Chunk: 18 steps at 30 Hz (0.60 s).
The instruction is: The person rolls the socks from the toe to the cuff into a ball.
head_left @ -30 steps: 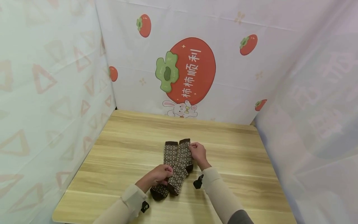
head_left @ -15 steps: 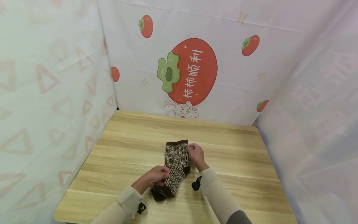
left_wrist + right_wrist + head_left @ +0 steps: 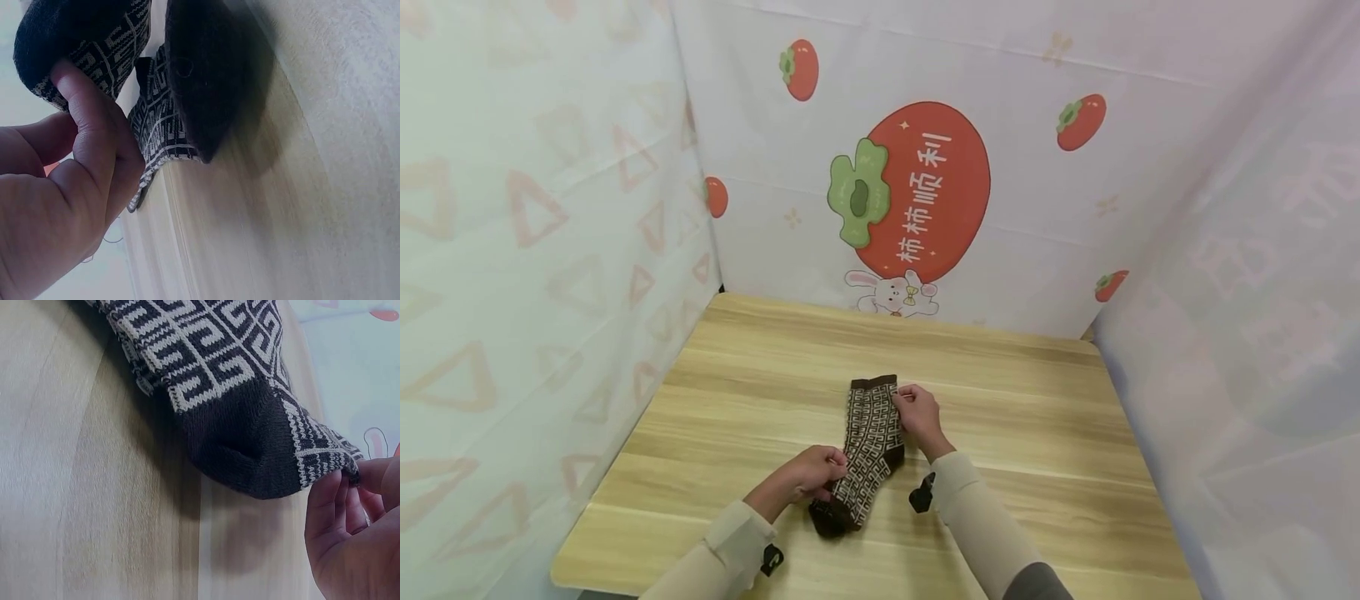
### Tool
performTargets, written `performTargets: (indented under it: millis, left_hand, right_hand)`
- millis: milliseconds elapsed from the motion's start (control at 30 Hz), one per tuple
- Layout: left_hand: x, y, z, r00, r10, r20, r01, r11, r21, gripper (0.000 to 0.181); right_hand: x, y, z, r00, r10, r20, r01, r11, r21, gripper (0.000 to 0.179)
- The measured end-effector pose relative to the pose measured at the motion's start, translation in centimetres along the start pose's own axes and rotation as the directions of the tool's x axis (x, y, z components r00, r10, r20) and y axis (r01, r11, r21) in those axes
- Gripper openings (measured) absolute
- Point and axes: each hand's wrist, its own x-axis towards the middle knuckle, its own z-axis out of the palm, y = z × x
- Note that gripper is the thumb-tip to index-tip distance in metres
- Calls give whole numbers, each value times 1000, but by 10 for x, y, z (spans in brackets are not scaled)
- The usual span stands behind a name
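Two dark brown socks with a cream geometric pattern lie one over the other in the middle of the head view, cuffs away from me. My left hand (image 3: 811, 471) pinches the upper sock (image 3: 874, 433) near its toe, and in the left wrist view that toe is lifted off the lower sock. Under it, the dark toe of the lower sock (image 3: 829, 522) shows on the table; most of the rest is covered. At the leg's right edge, below the cuff, my right hand (image 3: 921, 417) pinches the upper sock between thumb and fingers. Its dark heel (image 3: 244, 447) points right.
The socks are on a light wood-grain table (image 3: 1015, 433). A white cloth backdrop (image 3: 760, 250) printed with persimmons rises behind the table's far edge, and pale cloth hangs along both sides.
Both hands have shifted the upper sock left, over the lower one. The cuffs, apart before, now sit together, and less of the lower sock shows.
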Motion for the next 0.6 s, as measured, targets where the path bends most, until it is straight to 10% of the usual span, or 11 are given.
performTargets:
  millis: [600]
  left_hand:
    - [-4, -11, -10, 1000, -3, -6, 2, 1000, -16, 10]
  right_hand:
    - [0, -4, 15, 999, -5, 37, 5, 1000, 0, 15]
